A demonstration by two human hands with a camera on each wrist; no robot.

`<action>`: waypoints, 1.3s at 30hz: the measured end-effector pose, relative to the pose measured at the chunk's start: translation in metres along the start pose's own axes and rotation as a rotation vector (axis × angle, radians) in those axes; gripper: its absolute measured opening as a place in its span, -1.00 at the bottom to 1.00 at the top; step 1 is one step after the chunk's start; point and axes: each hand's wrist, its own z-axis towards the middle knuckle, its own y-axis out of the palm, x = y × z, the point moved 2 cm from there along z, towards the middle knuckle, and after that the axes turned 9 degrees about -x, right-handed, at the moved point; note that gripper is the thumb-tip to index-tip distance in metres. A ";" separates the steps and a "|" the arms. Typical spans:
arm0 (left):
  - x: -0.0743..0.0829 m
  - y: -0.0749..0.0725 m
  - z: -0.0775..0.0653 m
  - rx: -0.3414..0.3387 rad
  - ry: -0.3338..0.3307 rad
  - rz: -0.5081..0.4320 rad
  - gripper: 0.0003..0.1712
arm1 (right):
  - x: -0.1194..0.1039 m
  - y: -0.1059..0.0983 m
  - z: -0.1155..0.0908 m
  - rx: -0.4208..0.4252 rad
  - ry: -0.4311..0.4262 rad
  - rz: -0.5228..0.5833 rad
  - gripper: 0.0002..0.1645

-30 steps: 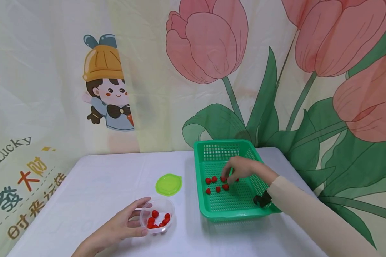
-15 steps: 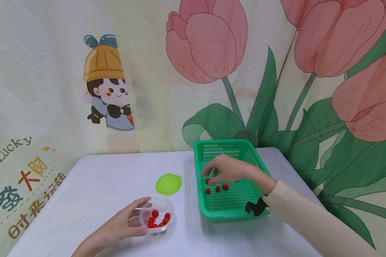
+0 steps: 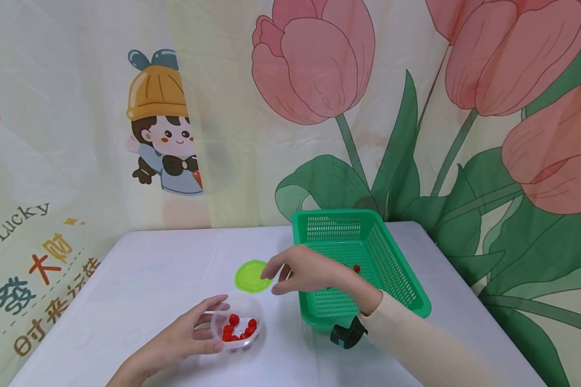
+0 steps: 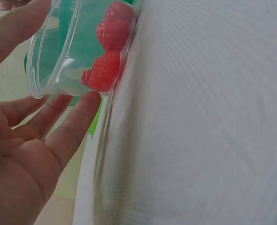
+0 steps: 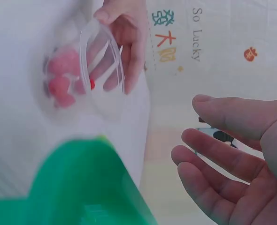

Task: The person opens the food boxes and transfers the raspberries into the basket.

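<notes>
Head view: we find the clear plastic cup [image 3: 244,309] upright to the left of the right hand [image 3: 306,270] and closer to the person, mouth up, round, with no long axis to match. The left hand [image 3: 181,334] is nearer, its thumb and fingers holding the cup's wall. We see the right thumb spread from its fingers, nothing visible between them. Several raspberries [image 4: 112,35] cluster on the cup's floor. Right of that empty grip sits the green basket [image 3: 314,318]; we make out one more raspberry [image 3: 357,268] past the forearm [image 3: 363,295], which may hide others. The lime-green lid [image 3: 248,277] lies left of the right palm, partly covered by that hand.
</notes>
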 end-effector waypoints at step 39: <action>-0.001 -0.002 -0.001 -0.006 0.016 0.018 0.04 | -0.006 0.090 0.077 -0.169 0.005 -0.170 -0.73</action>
